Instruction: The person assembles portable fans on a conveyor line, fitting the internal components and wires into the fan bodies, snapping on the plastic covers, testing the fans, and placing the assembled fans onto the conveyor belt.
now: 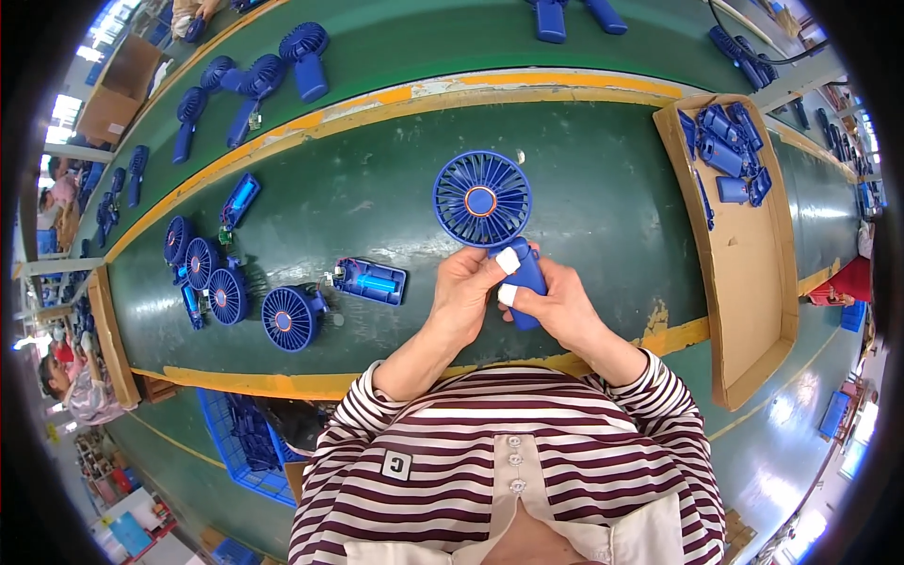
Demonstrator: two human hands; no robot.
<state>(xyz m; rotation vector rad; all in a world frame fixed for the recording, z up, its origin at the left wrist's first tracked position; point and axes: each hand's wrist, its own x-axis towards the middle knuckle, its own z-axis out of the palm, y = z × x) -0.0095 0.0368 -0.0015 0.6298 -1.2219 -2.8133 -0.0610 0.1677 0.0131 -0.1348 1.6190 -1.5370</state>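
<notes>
Over the middle of the green workbench I hold a blue handheld fan, its round grille pointing away from me and its handle toward me. My left hand grips the top of the handle just under the grille. Around the lower handle my right hand is closed. Both thumbs, with white wraps on their tips, press on the handle's face. To the left lies an open handle shell with a bright blue battery in it. Beside it is a loose fan head.
Several fan heads cluster at the bench's left, near another battery-filled shell. A cardboard tray on the right holds blue handle shells. Beyond the yellow edge, a green belt carries more fans. A blue crate stands below left.
</notes>
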